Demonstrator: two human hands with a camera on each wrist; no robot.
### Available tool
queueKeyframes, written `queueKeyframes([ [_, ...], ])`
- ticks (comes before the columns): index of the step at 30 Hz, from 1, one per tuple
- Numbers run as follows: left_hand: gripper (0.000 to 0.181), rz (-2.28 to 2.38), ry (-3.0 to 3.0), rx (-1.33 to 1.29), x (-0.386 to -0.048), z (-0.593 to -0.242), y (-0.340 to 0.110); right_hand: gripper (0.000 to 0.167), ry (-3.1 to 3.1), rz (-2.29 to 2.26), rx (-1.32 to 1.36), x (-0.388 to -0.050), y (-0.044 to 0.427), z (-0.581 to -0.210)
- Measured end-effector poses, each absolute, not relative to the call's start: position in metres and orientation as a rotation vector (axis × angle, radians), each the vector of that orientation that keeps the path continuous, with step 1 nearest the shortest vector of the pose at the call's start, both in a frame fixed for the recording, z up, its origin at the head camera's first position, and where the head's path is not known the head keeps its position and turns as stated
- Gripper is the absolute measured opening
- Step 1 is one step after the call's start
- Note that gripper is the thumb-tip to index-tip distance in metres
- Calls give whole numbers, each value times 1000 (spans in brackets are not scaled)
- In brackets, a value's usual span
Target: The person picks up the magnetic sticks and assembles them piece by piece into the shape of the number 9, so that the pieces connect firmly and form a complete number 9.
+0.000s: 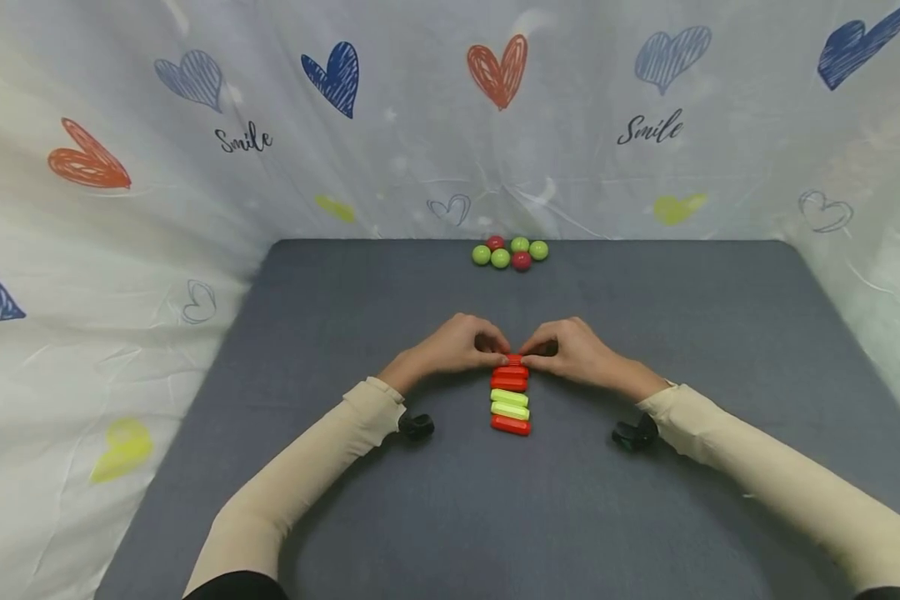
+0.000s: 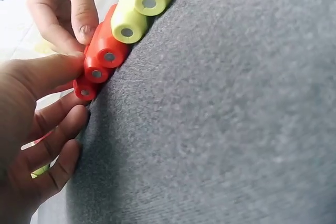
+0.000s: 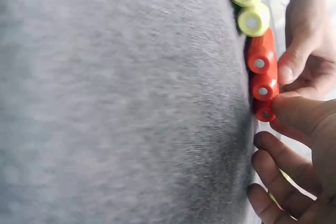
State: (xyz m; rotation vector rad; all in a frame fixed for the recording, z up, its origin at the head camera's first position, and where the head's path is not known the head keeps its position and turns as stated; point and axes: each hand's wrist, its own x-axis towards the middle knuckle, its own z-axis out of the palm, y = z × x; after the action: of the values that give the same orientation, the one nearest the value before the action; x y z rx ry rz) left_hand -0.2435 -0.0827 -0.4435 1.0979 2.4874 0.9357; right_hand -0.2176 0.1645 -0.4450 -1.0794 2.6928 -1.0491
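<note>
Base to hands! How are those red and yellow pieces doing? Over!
Left grip and right grip pinching opposite ends of farthest red piece. Six-piece row, side by side. Balls farther back; nothing visible in the way.

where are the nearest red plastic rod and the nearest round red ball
Nearest red plastic rod (image 1: 511,425): head view, middle of its upper side
Nearest round red ball (image 1: 521,261): head view, middle of its visible side
</note>
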Motion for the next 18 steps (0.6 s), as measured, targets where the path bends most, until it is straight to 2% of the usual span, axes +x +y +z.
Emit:
queueKeyframes([
  [18,21,618,2756,1123,-277,-444,-69,12,2748,-1192,-896,-260,159,-450],
])
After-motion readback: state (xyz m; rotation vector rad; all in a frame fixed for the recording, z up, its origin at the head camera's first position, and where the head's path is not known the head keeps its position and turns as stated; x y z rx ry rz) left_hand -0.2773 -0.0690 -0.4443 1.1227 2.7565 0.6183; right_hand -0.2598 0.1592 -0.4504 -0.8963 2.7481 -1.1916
